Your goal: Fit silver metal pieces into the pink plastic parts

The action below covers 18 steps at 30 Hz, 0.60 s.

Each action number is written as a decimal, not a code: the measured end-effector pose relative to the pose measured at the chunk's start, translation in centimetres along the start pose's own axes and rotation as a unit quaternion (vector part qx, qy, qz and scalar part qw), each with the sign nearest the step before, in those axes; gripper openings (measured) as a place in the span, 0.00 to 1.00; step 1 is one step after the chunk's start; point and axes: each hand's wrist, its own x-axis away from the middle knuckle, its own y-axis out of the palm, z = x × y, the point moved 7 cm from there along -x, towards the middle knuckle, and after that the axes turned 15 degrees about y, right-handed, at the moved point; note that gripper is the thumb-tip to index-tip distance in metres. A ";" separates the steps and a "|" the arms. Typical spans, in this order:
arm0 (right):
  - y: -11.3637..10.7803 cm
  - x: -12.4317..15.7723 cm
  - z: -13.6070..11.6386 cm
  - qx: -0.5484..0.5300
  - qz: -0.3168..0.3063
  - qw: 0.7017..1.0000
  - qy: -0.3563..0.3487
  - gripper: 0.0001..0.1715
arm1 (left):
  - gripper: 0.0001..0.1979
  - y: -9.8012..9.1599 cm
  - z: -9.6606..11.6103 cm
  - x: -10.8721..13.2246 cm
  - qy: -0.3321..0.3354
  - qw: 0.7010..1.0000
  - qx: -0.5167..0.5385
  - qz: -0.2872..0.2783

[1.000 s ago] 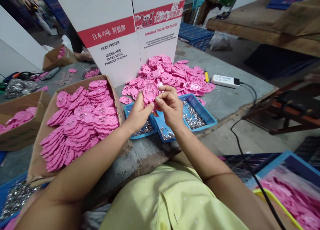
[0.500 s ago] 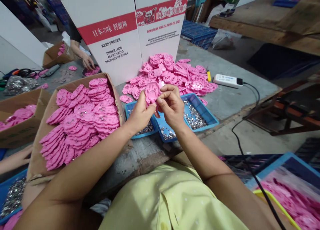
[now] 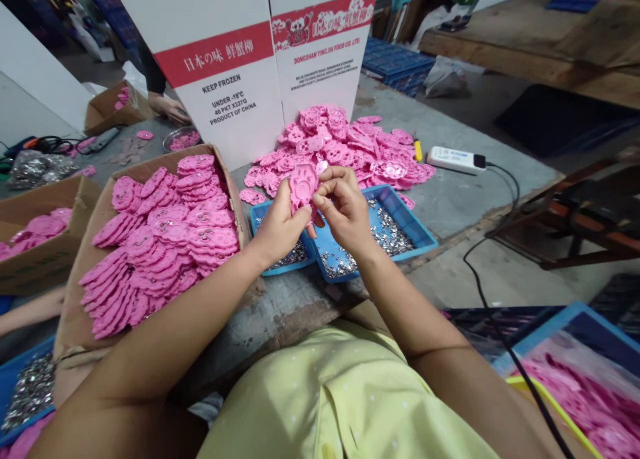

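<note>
My left hand (image 3: 283, 223) is closed on a pink plastic piece (image 3: 303, 184), a flat moulded part with a rounded outline, held up over the blue trays. The thumb and fingertips of my right hand (image 3: 345, 204) are pinched against the piece's right edge; whatever small part may be between them is too small to make out. Below sit a blue tray (image 3: 429, 240) with small shiny metal parts (image 3: 393, 236) and a second blue tray (image 3: 293, 267) with similar parts. Behind my hands lies a loose heap of pink pieces (image 3: 345, 142).
On the left stands a cardboard box (image 3: 227, 172) packed with rows of pink pieces (image 3: 165, 239). A tall white carton (image 3: 250, 126) rises behind. A white power strip (image 3: 456, 160) trails a black cable on the right. Another person's hand (image 3: 170, 107) is at the far left.
The pink piece has tilted slightly in my left hand, and my right fingertips have shifted a little along it. The other person's hand at far left has drawn back from the metal bowl.
</note>
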 end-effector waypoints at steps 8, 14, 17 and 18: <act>-0.3 0.3 -0.3 0.038 0.014 0.999 -0.028 0.17 | 0.26 0.0 0.2 0.1 -0.020 0.999 -0.028 -0.007; 0.0 0.1 0.0 0.027 -0.014 0.999 0.039 0.22 | 0.42 0.1 -0.2 0.3 -0.062 0.997 0.050 0.012; 0.1 0.0 0.3 0.009 -0.042 0.996 0.072 0.22 | 0.48 0.2 -0.2 0.3 -0.080 0.994 0.077 0.018; 0.1 0.0 0.3 0.007 -0.045 0.996 0.077 0.22 | 0.49 0.3 -0.1 0.4 -0.084 0.993 0.083 0.017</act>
